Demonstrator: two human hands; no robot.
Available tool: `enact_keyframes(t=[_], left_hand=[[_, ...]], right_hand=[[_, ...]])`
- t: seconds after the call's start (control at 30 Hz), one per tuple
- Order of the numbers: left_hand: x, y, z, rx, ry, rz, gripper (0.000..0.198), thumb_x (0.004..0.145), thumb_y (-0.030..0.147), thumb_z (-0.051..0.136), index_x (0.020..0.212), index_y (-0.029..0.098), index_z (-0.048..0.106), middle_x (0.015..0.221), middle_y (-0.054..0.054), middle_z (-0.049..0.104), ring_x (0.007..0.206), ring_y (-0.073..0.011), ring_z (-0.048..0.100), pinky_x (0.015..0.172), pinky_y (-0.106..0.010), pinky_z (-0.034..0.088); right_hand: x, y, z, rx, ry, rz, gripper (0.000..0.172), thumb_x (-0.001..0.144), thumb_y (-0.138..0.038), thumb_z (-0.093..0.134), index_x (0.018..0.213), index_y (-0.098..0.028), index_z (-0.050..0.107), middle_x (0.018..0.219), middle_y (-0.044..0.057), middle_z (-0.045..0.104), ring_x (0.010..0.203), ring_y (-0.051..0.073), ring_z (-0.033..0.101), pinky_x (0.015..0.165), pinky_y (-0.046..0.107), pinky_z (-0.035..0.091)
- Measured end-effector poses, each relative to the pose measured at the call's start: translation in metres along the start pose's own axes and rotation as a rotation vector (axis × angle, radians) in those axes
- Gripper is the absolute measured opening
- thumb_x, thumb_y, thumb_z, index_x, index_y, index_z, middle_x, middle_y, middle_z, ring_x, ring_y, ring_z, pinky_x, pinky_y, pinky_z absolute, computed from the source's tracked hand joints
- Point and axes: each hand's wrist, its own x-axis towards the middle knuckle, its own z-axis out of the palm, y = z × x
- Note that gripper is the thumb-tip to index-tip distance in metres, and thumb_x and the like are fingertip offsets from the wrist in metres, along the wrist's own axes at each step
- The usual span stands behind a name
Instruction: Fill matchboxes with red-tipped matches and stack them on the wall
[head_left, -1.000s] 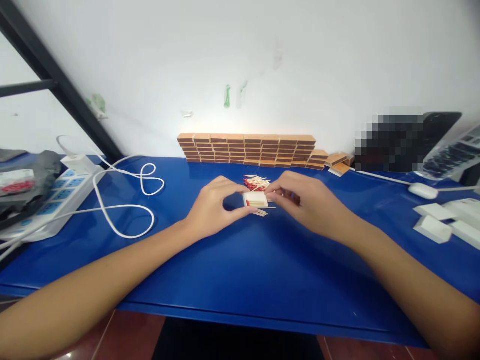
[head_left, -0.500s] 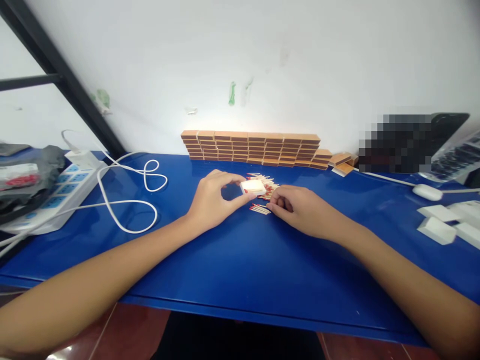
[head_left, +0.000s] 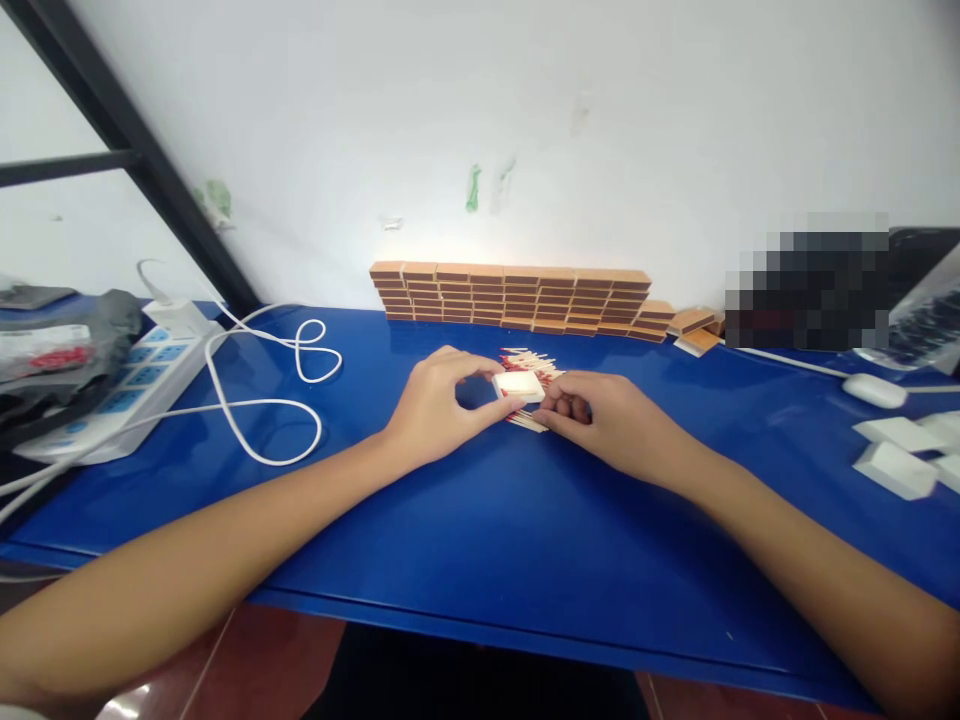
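My left hand [head_left: 442,405] grips a small white matchbox tray [head_left: 519,384] between thumb and fingers, above the table. Inside the tray a few match heads show red at the near left. My right hand [head_left: 592,410] is closed, its thumb and fingertips pinched together at the tray's right end. What those fingertips hold, if anything, is hidden. Behind the tray lies a heap of loose red-headed matches [head_left: 531,360], partly covered by it. A few more matches [head_left: 528,422] lie just in front, under the tray's near edge.
Closed matchboxes [head_left: 510,295] form a long stacked row against the wall, with several loose sleeves [head_left: 694,325] at its right end. White trays [head_left: 896,468] lie far right. A power strip [head_left: 142,385] and looped white cable [head_left: 262,402] occupy the left of the blue table [head_left: 450,540].
The tray in my left hand has moved slightly right and nearer, up to my right fingertips. It now covers part of the front matches. The whole view has shifted a little.
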Motion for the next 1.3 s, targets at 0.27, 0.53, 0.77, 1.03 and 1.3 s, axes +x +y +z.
enact_keyframes(t=[0.27,0.53,0.77,1.03,1.3], left_hand=[[-0.001,0.002,0.000,-0.025,0.008,0.008,0.027,0.084,0.038,0.089,0.105,0.024,0.079,0.101,-0.002,0.081,0.090,-0.0212,0.070,0.081,-0.037,0.056],[0.000,-0.001,0.001,0.003,0.013,0.016,0.028,0.083,0.038,0.090,0.104,0.023,0.080,0.100,-0.003,0.081,0.091,-0.0208,0.070,0.082,-0.035,0.055],[0.001,-0.005,0.001,0.011,-0.009,-0.013,0.030,0.082,0.039,0.091,0.105,0.023,0.080,0.105,-0.003,0.082,0.093,-0.0217,0.070,0.084,-0.036,0.055],[0.000,-0.005,0.000,-0.040,-0.085,0.073,0.038,0.076,0.039,0.095,0.107,0.022,0.080,0.104,-0.003,0.082,0.095,-0.0216,0.072,0.087,-0.035,0.056],[0.000,-0.001,-0.002,-0.038,-0.080,0.113,0.036,0.078,0.038,0.094,0.106,0.022,0.080,0.103,-0.003,0.082,0.096,-0.0212,0.072,0.089,-0.035,0.056]], right_hand=[[0.002,0.001,-0.004,-0.038,0.018,-0.052,0.022,0.096,-0.034,0.063,0.077,-0.023,0.059,0.077,0.002,0.064,0.067,0.017,0.054,0.064,0.031,0.038],[-0.002,0.006,-0.006,-0.082,-0.048,0.003,0.017,0.097,-0.031,0.057,0.085,-0.023,0.066,0.078,0.003,0.067,0.069,0.018,0.058,0.065,0.032,0.040],[-0.004,0.019,-0.017,-0.120,0.046,-0.006,0.019,0.100,-0.037,0.057,0.089,-0.023,0.065,0.085,0.005,0.069,0.074,0.021,0.060,0.067,0.033,0.041],[-0.005,-0.004,-0.018,-0.061,0.272,-0.132,0.017,0.102,-0.036,0.059,0.095,-0.022,0.065,0.085,0.004,0.065,0.070,0.018,0.057,0.063,0.032,0.042],[-0.005,-0.006,-0.020,-0.107,0.263,-0.177,0.018,0.104,-0.030,0.055,0.095,-0.022,0.069,0.085,0.004,0.066,0.070,0.018,0.058,0.065,0.032,0.041]])
